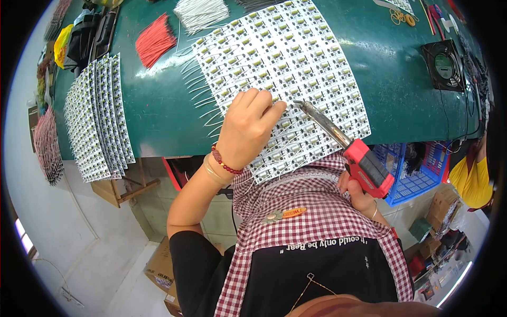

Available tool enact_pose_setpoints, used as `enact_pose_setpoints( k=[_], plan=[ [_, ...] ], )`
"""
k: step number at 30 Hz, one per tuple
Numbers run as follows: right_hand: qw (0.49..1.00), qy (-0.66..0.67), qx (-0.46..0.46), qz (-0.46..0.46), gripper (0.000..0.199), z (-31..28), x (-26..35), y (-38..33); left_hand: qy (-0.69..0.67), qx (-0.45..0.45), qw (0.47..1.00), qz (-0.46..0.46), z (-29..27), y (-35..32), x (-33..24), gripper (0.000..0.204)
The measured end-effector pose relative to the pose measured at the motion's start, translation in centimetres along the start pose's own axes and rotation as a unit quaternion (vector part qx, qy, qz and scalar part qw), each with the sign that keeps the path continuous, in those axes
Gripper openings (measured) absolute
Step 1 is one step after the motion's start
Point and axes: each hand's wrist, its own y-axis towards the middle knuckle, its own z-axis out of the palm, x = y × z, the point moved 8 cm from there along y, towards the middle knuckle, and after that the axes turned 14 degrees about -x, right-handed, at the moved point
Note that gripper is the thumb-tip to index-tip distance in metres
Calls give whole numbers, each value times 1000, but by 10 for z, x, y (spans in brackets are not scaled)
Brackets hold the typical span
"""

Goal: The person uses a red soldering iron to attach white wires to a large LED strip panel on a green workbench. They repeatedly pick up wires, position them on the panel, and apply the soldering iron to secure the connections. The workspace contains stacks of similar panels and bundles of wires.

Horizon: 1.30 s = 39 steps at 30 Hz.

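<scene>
A red-handled soldering iron (343, 142) tilts tip-down onto the white circuit-board panel (285, 68).

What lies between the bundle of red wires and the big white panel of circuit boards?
In the head view, only bare green table separates red wires and panel.
</scene>
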Motion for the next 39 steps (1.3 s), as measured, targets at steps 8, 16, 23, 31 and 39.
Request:
enact_pose_setpoints(
  k=[8,16,23,31,39],
  plan=[
    [999,31,8,11,12,-7,-11,-3,9,4,1000,6,-2,3,-1,25],
    [999,-42,8,4,38,-6,-8,-2,5,-10,1000,3,-3,-2,0,23],
    [997,-62,15,-34,36,-6,-12,-3,6,-23,1000,-3,-3,-1,0,26],
    [1000,12,7,18,32,-2,-1,-1,18,-21,1000,2,-2,-3,-1,27],
    [999,-34,19,-15,31,-2,-11,-6,19,-22,1000,6,-2,-4,-1,27]
  ],
)
